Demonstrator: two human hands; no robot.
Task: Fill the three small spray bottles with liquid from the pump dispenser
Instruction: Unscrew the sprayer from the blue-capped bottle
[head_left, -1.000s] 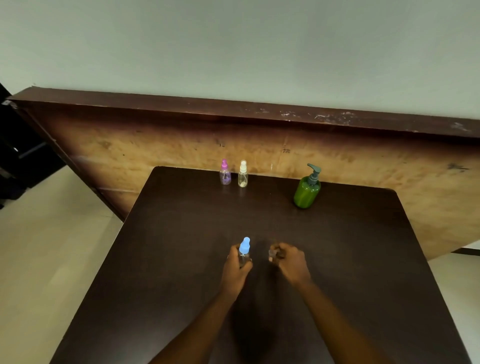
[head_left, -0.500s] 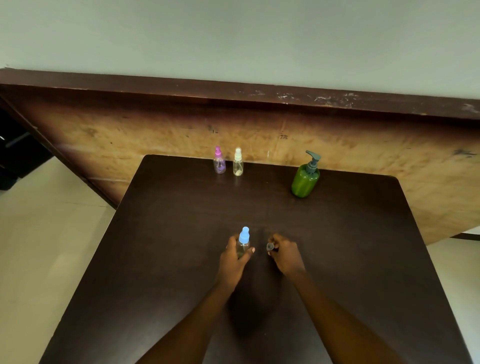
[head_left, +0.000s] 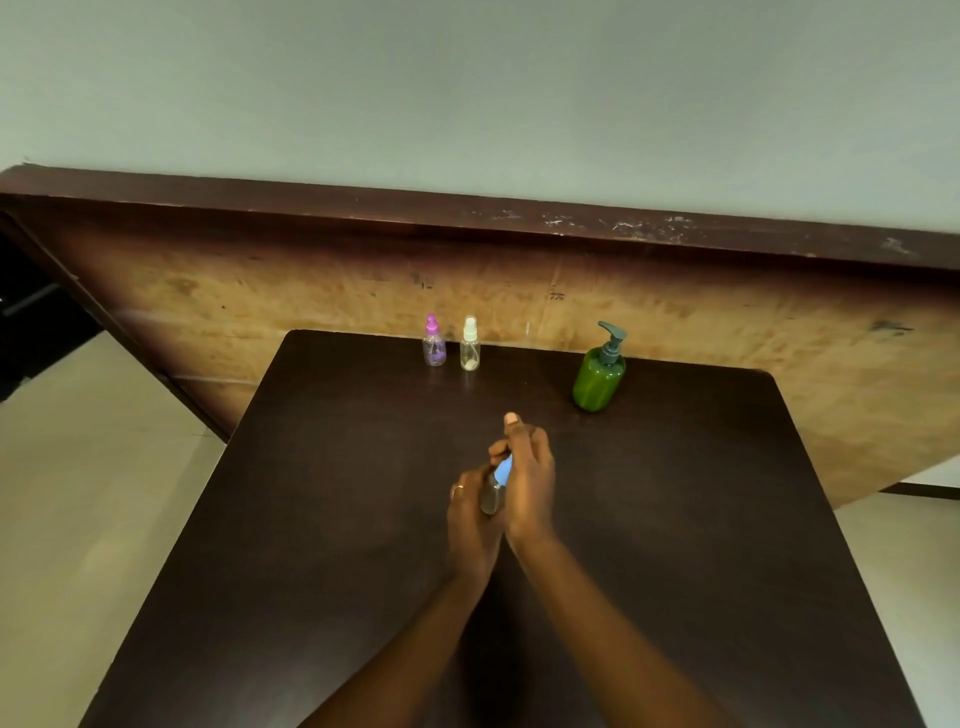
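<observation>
Noted against half a second back: right hand (head_left: 530, 480) brought across from just beside the bottle to over its top. Both hands now pressed close together, mid-table.

Left hand (head_left: 470, 514) wrapped round the body of the small clear plastic spray bottle (head_left: 492, 498), roughly upright, low over the dark brown wooden table (head_left: 337, 519) (base contact hidden by the hands). Right hand curled over the blue spray top (head_left: 503, 470), one finger pointing straight out towards the far edge. Reads as a grip for twisting the top off; judged, not seen.

Handling, judged:
- Very light, thin-walled, smooth, probably a little squashy.
- Best held low on the body with one hand, top turned between thumb and fingers of the other.
- Easy to tip once open, so keep upright.

Elsewhere:
- Pink-topped small clear spray bottle (head_left: 434, 347) and white-topped small clear spray bottle (head_left: 470, 349) side by side at the far edge, just apart.
- Green plastic pump dispenser (head_left: 598, 382) with a dark pump head, further right, well apart from the pair.
- No hand on any of the three. Fill levels too small to tell.

Writing: none readable on bottles or dispenser. Faint dark marks on the worn brown board (head_left: 260, 291) leaning behind the table, illegible.
</observation>
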